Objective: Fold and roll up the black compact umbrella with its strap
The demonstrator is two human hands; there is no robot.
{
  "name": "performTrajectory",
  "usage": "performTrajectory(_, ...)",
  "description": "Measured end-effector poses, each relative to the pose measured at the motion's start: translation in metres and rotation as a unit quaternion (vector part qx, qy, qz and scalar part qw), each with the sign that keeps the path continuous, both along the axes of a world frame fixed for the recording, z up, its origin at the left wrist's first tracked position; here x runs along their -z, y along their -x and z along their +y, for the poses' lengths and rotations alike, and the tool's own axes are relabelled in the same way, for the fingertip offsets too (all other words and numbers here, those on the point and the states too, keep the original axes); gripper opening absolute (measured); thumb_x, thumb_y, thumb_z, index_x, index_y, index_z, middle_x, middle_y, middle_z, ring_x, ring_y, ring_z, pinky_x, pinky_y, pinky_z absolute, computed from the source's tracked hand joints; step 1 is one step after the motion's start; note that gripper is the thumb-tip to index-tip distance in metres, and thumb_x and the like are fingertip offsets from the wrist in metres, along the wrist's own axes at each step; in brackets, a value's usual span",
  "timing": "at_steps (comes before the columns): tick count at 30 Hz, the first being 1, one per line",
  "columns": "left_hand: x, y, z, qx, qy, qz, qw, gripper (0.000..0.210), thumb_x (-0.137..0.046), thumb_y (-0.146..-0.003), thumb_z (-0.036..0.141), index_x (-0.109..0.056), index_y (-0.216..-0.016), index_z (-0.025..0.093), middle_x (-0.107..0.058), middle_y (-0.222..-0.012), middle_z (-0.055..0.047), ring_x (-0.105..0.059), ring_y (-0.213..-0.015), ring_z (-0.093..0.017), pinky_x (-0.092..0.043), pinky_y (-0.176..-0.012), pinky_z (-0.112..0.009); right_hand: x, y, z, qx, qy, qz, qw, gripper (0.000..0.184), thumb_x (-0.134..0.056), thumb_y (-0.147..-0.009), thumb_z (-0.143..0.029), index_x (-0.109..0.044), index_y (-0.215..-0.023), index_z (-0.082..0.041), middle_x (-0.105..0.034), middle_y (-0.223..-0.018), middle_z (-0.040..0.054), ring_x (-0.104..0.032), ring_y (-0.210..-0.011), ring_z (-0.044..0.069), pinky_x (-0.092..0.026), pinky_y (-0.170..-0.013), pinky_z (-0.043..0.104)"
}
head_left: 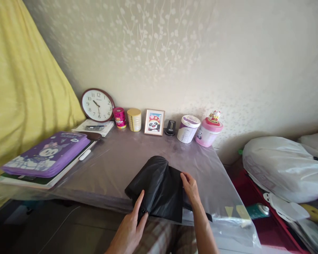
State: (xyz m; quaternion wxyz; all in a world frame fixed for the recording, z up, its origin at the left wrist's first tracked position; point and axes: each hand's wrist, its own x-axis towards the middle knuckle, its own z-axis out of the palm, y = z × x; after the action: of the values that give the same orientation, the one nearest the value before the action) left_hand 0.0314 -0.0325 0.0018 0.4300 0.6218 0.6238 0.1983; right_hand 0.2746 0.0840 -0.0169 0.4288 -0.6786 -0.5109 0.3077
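Observation:
A black folding umbrella (155,187), collapsed with its fabric panels loose, lies over the front edge of the table. My left hand (131,225) grips its lower end, the thumb along the fabric and the other fingers partly hidden underneath. On the other side, my right hand (191,188) pinches the edge of a flat, spread panel between thumb and fingers. Beyond my right wrist, a narrow dark strip (208,217) pokes out; whether it belongs to the umbrella I cannot tell.
Clear plastic covers the table (106,162). Along the wall stand a clock (98,104), tins, a picture frame (154,122) and tubs (188,128). A purple case (46,153) rests on books at left. White bags (286,167) and a red container (270,211) are at right.

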Motion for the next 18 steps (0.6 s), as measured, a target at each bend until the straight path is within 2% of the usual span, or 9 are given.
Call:
performTrajectory(2, -0.002, -0.001, 0.000, -0.007, 0.020, -0.023, 1.000, 0.058, -0.025, -0.092, 0.038, -0.001, -0.143, 0.021, -0.059, -0.057, 0.004, -0.054, -0.040, -0.010, -0.043, -0.053, -0.019, 0.000, 0.004, -0.004, 0.004, -0.017, 0.018, 1.000, 0.046, -0.049, -0.075, -0.051, -0.065, -0.094, -0.013, -0.068, -0.089, 0.0080, -0.061, -0.085, 0.023, -0.045, -0.076, 0.032)
performTrajectory(4, -0.001, -0.002, -0.001, -0.011, 0.010, -0.036, 0.999, 0.058, -0.026, -0.092, 0.038, -0.003, -0.143, 0.021, -0.056, -0.054, 0.006, -0.052, -0.038, -0.010, -0.044, -0.054, -0.020, 0.001, 0.007, -0.006, 0.011, -0.025, 0.028, 0.999, 0.045, -0.050, -0.074, -0.052, -0.066, -0.092, -0.013, -0.068, -0.087, 0.0076, -0.061, -0.083, 0.023, -0.045, -0.074, 0.031)
performTrajectory(7, 0.002, -0.002, -0.001, -0.011, -0.033, -0.037, 0.999, 0.057, -0.028, -0.092, 0.036, -0.007, -0.143, 0.020, -0.058, -0.058, 0.004, -0.055, -0.044, -0.010, -0.046, -0.065, -0.023, 0.003, 0.007, -0.007, 0.028, -0.024, 0.021, 0.999, 0.048, -0.052, -0.072, -0.055, -0.065, -0.093, -0.014, -0.068, -0.083, 0.0073, -0.061, -0.079, 0.023, -0.045, -0.071, 0.031)
performTrajectory(12, -0.002, -0.001, 0.001, -0.003, -0.040, -0.033, 0.999, 0.057, -0.030, -0.091, 0.034, -0.007, -0.143, 0.022, -0.064, -0.072, -0.001, -0.059, -0.052, -0.011, -0.046, -0.069, -0.024, 0.007, 0.006, -0.008, 0.032, -0.042, -0.001, 0.999, 0.056, -0.053, -0.069, -0.058, -0.061, -0.104, -0.014, -0.064, -0.069, 0.0037, -0.059, -0.066, 0.020, -0.044, -0.064, 0.030)
performTrajectory(18, -0.005, -0.001, -0.001, -0.013, -0.042, -0.042, 0.998, 0.059, -0.033, -0.090, 0.035, -0.011, -0.143, 0.021, -0.065, -0.070, -0.001, -0.062, -0.060, -0.013, -0.046, -0.075, -0.025, 0.010, 0.006, -0.009, 0.011, -0.066, 0.027, 0.997, 0.054, -0.055, -0.070, -0.054, -0.061, -0.108, -0.015, -0.065, -0.073, 0.0045, -0.059, -0.066, 0.019, -0.045, -0.064, 0.029)
